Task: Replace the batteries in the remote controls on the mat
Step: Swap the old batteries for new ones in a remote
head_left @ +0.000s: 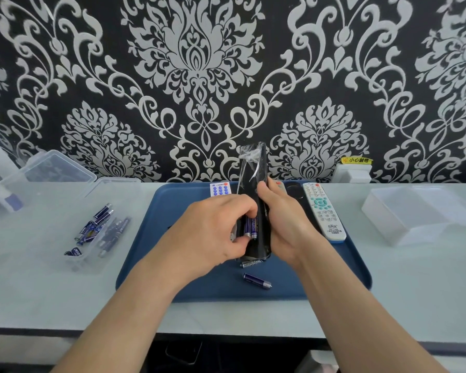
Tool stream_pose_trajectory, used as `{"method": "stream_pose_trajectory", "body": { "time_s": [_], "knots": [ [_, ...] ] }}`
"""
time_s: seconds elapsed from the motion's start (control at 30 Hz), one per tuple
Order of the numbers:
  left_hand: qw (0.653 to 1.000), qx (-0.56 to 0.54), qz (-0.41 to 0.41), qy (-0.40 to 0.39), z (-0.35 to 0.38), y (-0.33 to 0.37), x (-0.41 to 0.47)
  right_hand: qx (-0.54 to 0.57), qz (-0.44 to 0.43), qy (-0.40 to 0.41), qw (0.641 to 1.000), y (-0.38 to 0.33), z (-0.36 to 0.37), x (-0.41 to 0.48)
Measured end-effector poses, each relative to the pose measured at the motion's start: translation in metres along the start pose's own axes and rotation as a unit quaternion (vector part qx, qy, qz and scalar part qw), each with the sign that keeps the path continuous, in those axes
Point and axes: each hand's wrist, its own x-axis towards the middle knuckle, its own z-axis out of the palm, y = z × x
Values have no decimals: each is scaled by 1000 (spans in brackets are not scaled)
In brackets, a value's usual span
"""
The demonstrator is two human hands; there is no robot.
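From the head view, the black remote (253, 168) is held off the blue mat (151, 251) over its middle. Its long axis runs from the near edge up towards the far edge, and its back faces the person. The right hand (283, 219) grips it along its right side, fingers wrapped round the body. The left hand (213, 232) comes in from the left, thumb and curled fingers pinching the purple cells (250, 227) that sit lengthwise in the open compartment at the remote's lower end. The cells lie just right of the left fingertips, so the left hand is the working one and the right only steadies.

A loose battery (256, 280) lies on the mat near its near edge, just below the held remote, and another (249, 263) shows partly under the remote's bottom end. A white remote (324, 211) rests by the mat's right edge and a small remote (219, 189) at its far edge. Spare batteries (100, 230) lie on the tabletop (51, 292) to the left of the mat
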Motion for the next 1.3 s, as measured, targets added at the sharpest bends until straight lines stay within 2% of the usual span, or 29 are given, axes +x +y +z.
{"method": "stream_pose_trajectory", "body": {
  "time_s": [0.3, 0.47, 0.53, 0.6, 0.7, 0.77, 0.87, 1.0, 1.1, 1.3],
  "knots": [
    [994, 45, 61, 84, 7, 2, 5, 57, 21, 24, 998, -4, -3, 2],
    [994, 74, 71, 39, 11, 2, 6, 91, 38, 71, 993, -2, -2, 2],
    [994, 96, 49, 18, 17, 6, 6, 95, 32, 100, 990, -1, 0, 3],
    [996, 83, -4, 29, 27, 7, 8, 108, 12, 132, 985, 2, 1, 6],
    [993, 7, -69, 91, 33, 4, 10, 122, -2, 143, 982, 3, 2, 7],
    [988, -64, -101, 100, 29, 6, 11, 109, -2, 123, 986, 3, 0, 7],
    [978, -134, -149, 52, 21, 8, 14, 65, -8, 99, 993, 3, -1, 6],
    [977, -158, -141, -6, 14, 5, 15, 34, -17, 89, 995, 3, -2, 6],
    [983, -136, -114, -52, 9, 3, 15, 3, -17, 80, 997, 5, -3, 5],
    [986, -102, -104, -78, 6, 2, 18, -35, -20, 72, 997, 4, 1, 1]
  ]
}}
